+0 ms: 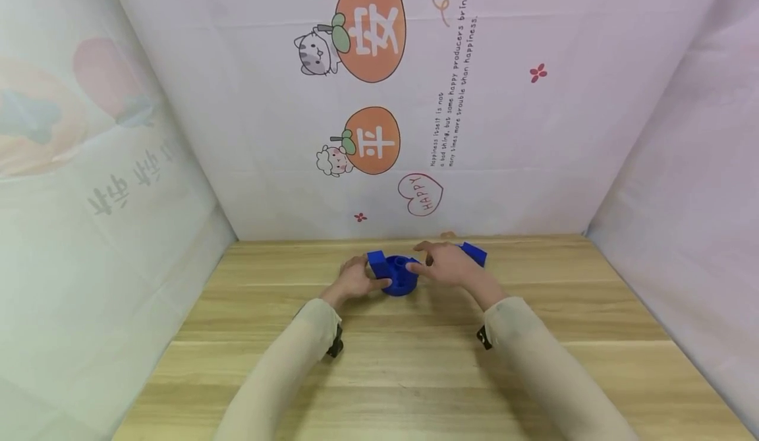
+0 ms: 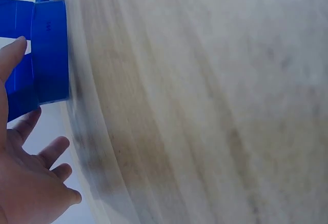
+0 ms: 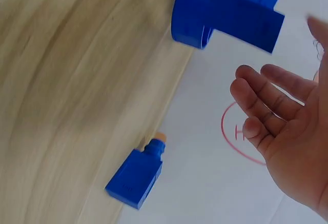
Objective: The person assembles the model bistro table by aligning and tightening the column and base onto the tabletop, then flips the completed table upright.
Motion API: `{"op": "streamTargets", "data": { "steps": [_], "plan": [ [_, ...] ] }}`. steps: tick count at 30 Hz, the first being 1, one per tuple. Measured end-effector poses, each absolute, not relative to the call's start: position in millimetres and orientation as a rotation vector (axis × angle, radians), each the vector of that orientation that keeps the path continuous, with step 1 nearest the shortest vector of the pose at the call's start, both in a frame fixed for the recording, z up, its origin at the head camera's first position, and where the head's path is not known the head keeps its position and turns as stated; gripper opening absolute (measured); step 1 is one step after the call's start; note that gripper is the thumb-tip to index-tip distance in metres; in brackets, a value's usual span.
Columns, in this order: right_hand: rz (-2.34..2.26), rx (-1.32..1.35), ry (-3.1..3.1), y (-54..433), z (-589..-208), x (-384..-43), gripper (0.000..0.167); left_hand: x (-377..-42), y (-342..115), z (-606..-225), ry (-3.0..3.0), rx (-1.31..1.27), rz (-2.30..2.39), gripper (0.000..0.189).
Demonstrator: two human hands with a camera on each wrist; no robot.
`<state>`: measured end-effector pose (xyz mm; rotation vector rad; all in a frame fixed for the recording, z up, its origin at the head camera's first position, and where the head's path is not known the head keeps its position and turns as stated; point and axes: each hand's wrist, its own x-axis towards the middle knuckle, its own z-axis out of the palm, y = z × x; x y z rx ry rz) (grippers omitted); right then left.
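A round blue plastic base [image 1: 402, 284], drum-shaped with an open top and raised blocks, stands on the table. My left hand [image 1: 358, 277] holds its left side, thumb at the front and index finger against the side; the other fingers spread apart in the left wrist view. My right hand [image 1: 449, 263] hovers at the base's right, thumb close to its rim; whether it touches cannot be told. Its fingers are loosely bent, with nothing between them in the right wrist view. Beyond this hand lies a blue block [image 3: 134, 178] with a narrow neck and orange tip.
The wood-grain table [image 1: 409, 375] ends at a white printed cloth wall [image 1: 284, 184] close behind the blue pieces. More cloth walls rise at the left [image 1: 118, 243] and right [image 1: 682, 184].
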<state>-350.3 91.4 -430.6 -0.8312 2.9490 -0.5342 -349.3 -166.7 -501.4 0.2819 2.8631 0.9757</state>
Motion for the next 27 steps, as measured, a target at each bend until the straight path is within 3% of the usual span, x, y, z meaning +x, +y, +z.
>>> {"op": "streamTargets", "data": {
  "steps": [13,18,27],
  "plan": [
    [-0.512,-0.913,3.047,120.8,-426.7,-357.6,0.041,-346.2,-162.1,-493.8,2.811,0.300,0.977,0.091],
    [-0.490,-0.949,3.059,129.4,-426.9,-358.7,0.039,-346.0,-161.5,-494.4,2.799,0.291,0.972,0.097],
    [-0.494,-0.920,3.060,146.0,-435.1,-362.7,0.035,-348.6,-164.9,-493.3,2.782,0.374,0.992,0.084]
  ]
}}
